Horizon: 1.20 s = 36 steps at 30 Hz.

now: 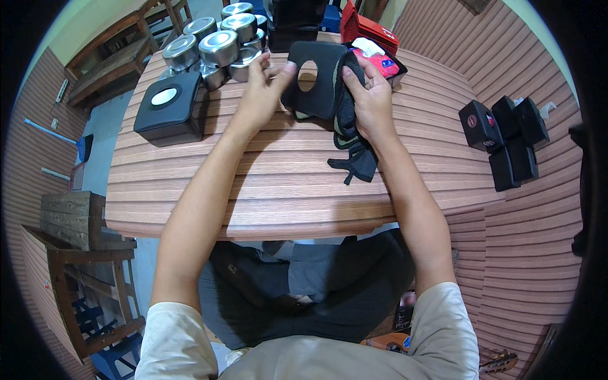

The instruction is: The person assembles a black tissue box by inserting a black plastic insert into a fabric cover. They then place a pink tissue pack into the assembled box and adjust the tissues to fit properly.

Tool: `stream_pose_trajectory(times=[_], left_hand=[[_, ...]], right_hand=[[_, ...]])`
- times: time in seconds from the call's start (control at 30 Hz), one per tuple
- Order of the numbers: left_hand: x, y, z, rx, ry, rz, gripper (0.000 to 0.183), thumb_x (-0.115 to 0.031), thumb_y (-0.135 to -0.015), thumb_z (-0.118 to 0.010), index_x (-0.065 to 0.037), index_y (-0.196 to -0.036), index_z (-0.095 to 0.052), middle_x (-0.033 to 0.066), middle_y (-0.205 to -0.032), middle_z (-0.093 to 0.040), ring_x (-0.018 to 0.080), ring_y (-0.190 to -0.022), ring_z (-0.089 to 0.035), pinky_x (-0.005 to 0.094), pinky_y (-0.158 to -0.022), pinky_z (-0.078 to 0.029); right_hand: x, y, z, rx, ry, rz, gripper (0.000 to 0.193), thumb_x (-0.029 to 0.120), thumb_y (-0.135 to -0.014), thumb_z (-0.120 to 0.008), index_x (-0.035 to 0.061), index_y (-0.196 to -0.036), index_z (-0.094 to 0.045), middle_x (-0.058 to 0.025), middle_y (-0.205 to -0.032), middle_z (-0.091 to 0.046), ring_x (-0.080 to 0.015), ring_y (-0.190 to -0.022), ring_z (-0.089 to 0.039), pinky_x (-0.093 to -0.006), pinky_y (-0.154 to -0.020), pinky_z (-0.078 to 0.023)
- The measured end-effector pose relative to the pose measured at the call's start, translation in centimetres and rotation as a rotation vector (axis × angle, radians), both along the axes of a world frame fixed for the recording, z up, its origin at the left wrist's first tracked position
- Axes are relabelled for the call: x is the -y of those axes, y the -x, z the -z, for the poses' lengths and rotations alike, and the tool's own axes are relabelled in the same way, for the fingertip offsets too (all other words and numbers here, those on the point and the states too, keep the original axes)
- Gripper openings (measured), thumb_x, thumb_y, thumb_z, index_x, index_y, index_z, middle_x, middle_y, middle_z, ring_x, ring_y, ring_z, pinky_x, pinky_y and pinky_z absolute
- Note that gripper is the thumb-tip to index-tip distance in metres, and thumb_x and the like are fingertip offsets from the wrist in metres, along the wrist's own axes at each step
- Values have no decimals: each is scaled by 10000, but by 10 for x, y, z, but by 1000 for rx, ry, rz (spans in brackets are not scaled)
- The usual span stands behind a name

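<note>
A flat black tissue-box lid with an oval hole is held up above the table. My right hand is closed on a dark cloth with greenish patches, pressed against the lid's right edge. The cloth's loose end hangs toward the tabletop. My left hand is at the lid's left edge, thumb tip at the edge and fingers apart. How far its fingers reach behind the lid is hidden. A black tissue box with an oval opening stands to the left on the wooden table.
Stacked round metal tins stand at the far left of the table. A red tissue pack and a red container are behind my right hand. More black tissue boxes are at the right. Wooden benches stand at the left.
</note>
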<state>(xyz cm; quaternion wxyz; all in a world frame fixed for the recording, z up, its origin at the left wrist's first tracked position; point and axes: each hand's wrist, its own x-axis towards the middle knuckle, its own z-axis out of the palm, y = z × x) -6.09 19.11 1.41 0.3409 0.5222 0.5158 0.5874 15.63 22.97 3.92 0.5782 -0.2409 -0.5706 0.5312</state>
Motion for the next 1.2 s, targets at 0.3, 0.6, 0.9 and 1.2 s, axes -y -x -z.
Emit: stream_pose_trajectory(times=[0.3, 0.6, 0.9, 1.2], left_hand=[[19, -23, -10, 128, -39, 300, 1324, -485, -860, -921, -74, -1670, 43, 314, -1592, -400, 364, -1485, -465, 479, -1189, -453], [12, 5, -1, 940, 133, 632, 756, -726, -1020, -556, -117, -1466, -593, 125, -1370, -702, 272, -1247, -698, 504, -1091, -570], [11, -2, -5, 963, 110, 837, 1035, -899, -962, -386, -116, -1638, -421, 290, -1581, -505, 525, -1398, -559, 654, -1186, -460], [11, 0, 8, 921, 188, 706, 665, -687, -1053, -541, -147, -1430, -633, 100, -1264, -740, 224, -1138, -745, 442, -954, -647]], right_hand=[[15, 4, -1, 190, -100, -103, 248, 44, -1042, -713, -11, -1283, -698, -74, -1131, -777, -91, -979, -715, -250, -852, -581], [29, 18, 5, 257, -229, -53, 541, 11, -1069, -642, 2, -1551, -396, -171, -1391, -663, -174, -1239, -649, -317, -1063, -518], [16, -4, -10, 102, -396, 313, 373, 135, -1143, -559, 21, -1481, -453, -131, -1250, -664, -132, -1079, -642, -279, -965, -524], [16, 7, 6, 831, -944, 210, 416, 5, -914, -722, 109, -1314, -771, -166, -1253, -744, -372, -1168, -676, -449, -1040, -552]])
